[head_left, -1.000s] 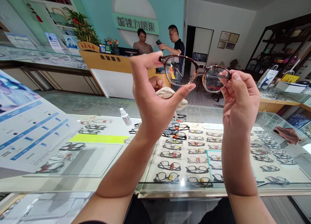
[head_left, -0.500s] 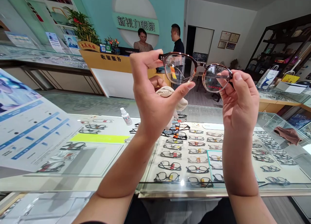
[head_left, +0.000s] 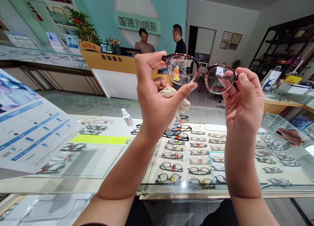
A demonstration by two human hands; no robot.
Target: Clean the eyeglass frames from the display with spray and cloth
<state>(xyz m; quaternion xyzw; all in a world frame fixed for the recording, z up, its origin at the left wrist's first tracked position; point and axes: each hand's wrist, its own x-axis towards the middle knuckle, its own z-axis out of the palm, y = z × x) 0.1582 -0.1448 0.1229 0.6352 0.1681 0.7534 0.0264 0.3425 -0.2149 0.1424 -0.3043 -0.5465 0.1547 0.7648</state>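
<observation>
A pair of eyeglasses [head_left: 202, 65] with a dark brown tortoiseshell upper rim is held up above the counter. An orange sticker shows at its left lens and red lettering at the right one. My left hand [head_left: 159, 85] grips the left end of the frame and also holds a cream cloth [head_left: 183, 106] bunched in the palm. At the other end, my right hand [head_left: 245, 95] pinches the frame by its right corner, thumb in front. The temples are mostly hidden behind the lenses and fingers.
Below my hands is a glass display case [head_left: 171, 193] with rows of eyeglasses inside. On it stand a small white bottle [head_left: 127, 117] and, at left, a printed leaflet [head_left: 31, 131]. A brown cloth [head_left: 290, 136] lies at right. Two people are by the cashier desk [head_left: 127, 64].
The eyeglasses and both hands have shifted slightly to the right, and the lenses are turned a little. My grip is the same.
</observation>
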